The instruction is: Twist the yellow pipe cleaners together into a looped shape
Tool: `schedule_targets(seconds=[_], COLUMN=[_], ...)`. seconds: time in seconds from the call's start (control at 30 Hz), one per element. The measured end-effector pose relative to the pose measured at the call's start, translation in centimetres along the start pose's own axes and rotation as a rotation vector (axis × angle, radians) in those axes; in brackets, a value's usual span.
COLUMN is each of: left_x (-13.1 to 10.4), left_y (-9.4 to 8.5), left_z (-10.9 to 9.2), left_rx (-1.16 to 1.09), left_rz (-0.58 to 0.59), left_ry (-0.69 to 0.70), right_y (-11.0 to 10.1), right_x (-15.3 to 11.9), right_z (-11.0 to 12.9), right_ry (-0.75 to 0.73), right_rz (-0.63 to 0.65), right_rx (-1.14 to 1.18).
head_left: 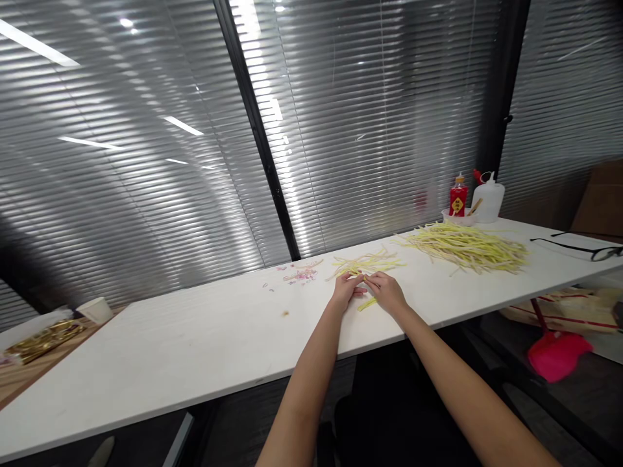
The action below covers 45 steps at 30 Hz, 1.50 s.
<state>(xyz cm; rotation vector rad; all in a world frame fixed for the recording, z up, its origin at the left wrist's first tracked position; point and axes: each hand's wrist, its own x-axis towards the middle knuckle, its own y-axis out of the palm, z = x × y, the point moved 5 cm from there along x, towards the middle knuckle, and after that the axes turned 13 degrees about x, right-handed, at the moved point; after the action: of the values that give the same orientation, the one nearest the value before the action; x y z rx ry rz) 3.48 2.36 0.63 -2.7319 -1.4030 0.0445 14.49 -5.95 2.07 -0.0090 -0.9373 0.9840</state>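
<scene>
- Head view: left hand (346,288) and right hand (388,290) meet fingertip to fingertip on the white tabletop (204,337), both pinching a thin yellow paper strip (366,303).
- Small pile of yellow strips (366,263) lies just beyond; larger heap (467,246) farther right.

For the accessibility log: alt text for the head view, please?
Both hands, left hand and right hand, meet over a thin yellow strip on a white table. A small pile of yellow strips lies just beyond, a larger pile further right.
</scene>
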Motion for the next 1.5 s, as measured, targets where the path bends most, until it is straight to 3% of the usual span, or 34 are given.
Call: schedule_targets(seconds=[0.23,0.47,0.9,1.13,1.27,1.5], left_x=[-0.1,-0.2,0.1,0.4,0.2,0.1], left_y=[-0.2,0.0,-0.1,-0.1,0.1,0.0], left_z=[-0.2,-0.3,-0.2,0.0,-0.1,-0.2], left_rx=[0.006,-0.002,0.054,-0.066,-0.091,-0.113], left_rz=[-0.032,-0.017,-0.061,-0.085,-0.051,0.001], left_ry=[0.054,0.078,0.096,0.021,0.003,0.01], right_y=[-0.2,0.2,0.3,0.3,0.2,0.4], right_x=[0.2,0.2,0.2,0.1,0.1,0.1], right_z=[-1.7,-3.0,-3.4,-2.5,-1.9,-2.2], right_ry=[0.056,0.213,0.248,0.152,0.087,0.098], right_rz=[-0.09,-0.118,-0.098,-0.053,-0.01,0.0], right_rx=[0.338,0.477,0.376,0.232,0.179,0.21])
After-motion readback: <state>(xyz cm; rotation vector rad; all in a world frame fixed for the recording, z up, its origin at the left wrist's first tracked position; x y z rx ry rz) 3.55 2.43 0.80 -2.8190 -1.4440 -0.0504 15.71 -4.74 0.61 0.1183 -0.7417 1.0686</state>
